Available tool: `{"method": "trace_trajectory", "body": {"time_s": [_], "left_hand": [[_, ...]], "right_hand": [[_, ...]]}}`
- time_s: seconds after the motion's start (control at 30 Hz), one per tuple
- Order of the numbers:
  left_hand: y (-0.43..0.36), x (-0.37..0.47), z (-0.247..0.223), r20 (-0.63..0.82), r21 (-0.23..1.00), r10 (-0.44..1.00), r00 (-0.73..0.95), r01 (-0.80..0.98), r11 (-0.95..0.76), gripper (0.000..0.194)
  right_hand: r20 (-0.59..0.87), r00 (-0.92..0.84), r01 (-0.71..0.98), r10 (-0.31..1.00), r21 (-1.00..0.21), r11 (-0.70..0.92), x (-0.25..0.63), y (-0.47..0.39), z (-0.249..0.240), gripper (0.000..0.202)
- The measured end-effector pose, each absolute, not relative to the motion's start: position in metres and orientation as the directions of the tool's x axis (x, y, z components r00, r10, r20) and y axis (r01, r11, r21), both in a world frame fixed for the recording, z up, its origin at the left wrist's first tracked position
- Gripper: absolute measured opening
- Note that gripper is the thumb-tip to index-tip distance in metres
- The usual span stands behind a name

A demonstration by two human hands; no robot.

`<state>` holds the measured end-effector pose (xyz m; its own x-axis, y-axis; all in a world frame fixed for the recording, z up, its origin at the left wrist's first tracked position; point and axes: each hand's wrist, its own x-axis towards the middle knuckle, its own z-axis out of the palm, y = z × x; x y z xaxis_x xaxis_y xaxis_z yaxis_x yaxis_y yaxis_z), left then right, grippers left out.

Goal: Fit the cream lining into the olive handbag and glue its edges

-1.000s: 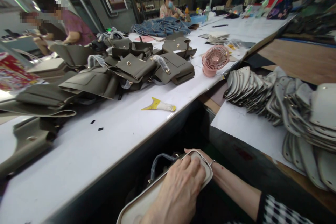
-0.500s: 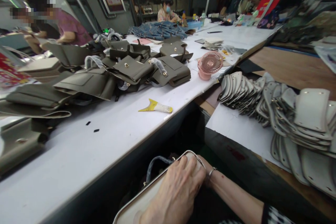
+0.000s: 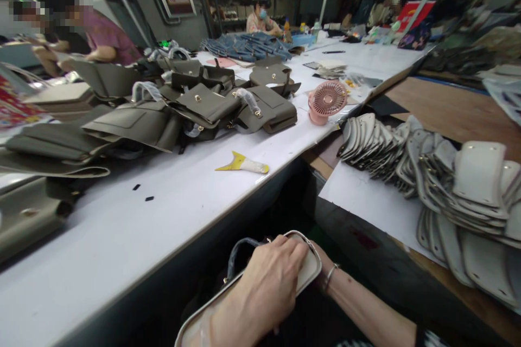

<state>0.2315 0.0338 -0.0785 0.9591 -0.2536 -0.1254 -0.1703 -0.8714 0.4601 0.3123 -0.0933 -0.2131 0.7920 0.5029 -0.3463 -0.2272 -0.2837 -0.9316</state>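
A cream handbag point(image 3: 310, 267) with a raised piped rim lies tilted below the table edge, low in the head view. Its dark handle point(image 3: 233, 256), wrapped in clear plastic, arches on the far side. Across the bag's near face lies my left hand point(image 3: 272, 274), closed, with bent fingers gripping near the far end; the fingertips are hidden. My right hand point(image 3: 321, 260) is against the bag's far right end, wearing a bracelet at the wrist. Most of its fingers are out of sight behind the bag.
Olive-grey bags point(image 3: 203, 105) cover the left of the white table point(image 3: 122, 249). A yellow-and-white scraper-like piece point(image 3: 244, 164) and a pink fan point(image 3: 326, 100) stand nearer. Pale panels point(image 3: 478, 173) are stacked at right. Several people work in the background.
My left hand has shifted slightly left and rolled, uncovering more of the bag's far end. The right hand stays about the same place by the bag.
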Motion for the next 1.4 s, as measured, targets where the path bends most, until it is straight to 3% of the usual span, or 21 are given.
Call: {"method": "trace_trajectory", "body": {"time_s": [0.13, 0.23, 0.33, 0.43, 0.8, 1.17, 1.4], "left_hand": [[0.052, 0.246, -0.080, -0.025, 0.571, -0.123, 0.992, -0.087, -0.816, 0.025], [0.063, 0.260, -0.089, 0.074, 0.619, -0.094, 0.993, -0.119, -0.776, 0.028], [0.070, 0.274, -0.099, -0.002, 0.680, -0.243, 0.970, -0.177, -0.712, 0.031], [0.074, 0.283, -0.105, -0.068, 0.722, -0.320, 0.945, -0.175, -0.669, 0.032], [0.075, 0.287, -0.120, -0.106, 0.807, -0.237, 0.966, -0.056, -0.589, 0.038], [0.072, 0.302, -0.120, -0.290, 0.837, -0.187, 0.939, 0.154, -0.526, 0.019], [0.072, 0.294, -0.121, -0.221, 0.853, -0.173, 0.960, 0.104, -0.511, 0.021]], "right_hand": [[-0.401, 0.790, -0.309, 0.463, -0.914, -0.265, 0.297, -0.118, -0.186, 0.057], [-0.315, 0.823, -0.177, 0.472, -0.933, -0.314, 0.290, -0.135, -0.159, 0.047], [-0.207, 0.831, 0.026, 0.517, -0.913, -0.407, 0.290, -0.141, -0.142, 0.043], [-0.167, 0.832, 0.113, 0.529, -0.883, -0.456, 0.292, -0.138, -0.140, 0.040], [-0.032, 0.839, 0.273, 0.543, -0.838, -0.472, 0.287, -0.128, -0.141, 0.034], [0.100, 0.871, 0.326, 0.481, -0.849, -0.415, 0.286, -0.130, -0.151, 0.026], [0.164, 0.860, 0.402, 0.483, -0.800, -0.445, 0.286, -0.125, -0.148, 0.026]]}}
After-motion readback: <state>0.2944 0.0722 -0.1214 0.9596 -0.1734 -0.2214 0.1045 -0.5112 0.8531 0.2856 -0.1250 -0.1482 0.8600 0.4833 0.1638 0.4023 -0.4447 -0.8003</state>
